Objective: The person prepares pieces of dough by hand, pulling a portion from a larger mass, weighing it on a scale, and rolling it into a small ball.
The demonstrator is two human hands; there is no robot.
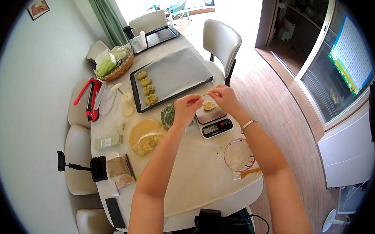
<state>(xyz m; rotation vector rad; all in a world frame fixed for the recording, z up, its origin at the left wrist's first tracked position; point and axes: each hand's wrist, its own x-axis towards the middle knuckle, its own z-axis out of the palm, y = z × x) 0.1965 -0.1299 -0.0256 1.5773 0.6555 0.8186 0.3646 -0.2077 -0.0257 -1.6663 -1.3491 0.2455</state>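
Both my hands are raised over a white kitchen scale (216, 127) with a dark display. On its plate rests a small lump of pale yellow dough (209, 105). My left hand (187, 110) is closed in a pinch at the lump's left. My right hand (224, 100), with a bangle on the wrist, pinches just behind it. A thin pale strand seems to run between the fingertips; what it is I cannot make out. Left of the scale, a bag of green filling (168, 114) is partly hidden by my left hand. A larger yellow dough mass (142, 137) lies farther left.
A lined baking tray (177, 72) holds several greenish dough balls (148, 90) at its left. Near my right forearm are a bowl of flour (238, 155) and a pastry brush (249, 172). A basket (122, 69), red tool (93, 99), phone stand (98, 168) and phone (115, 212) line the left side.
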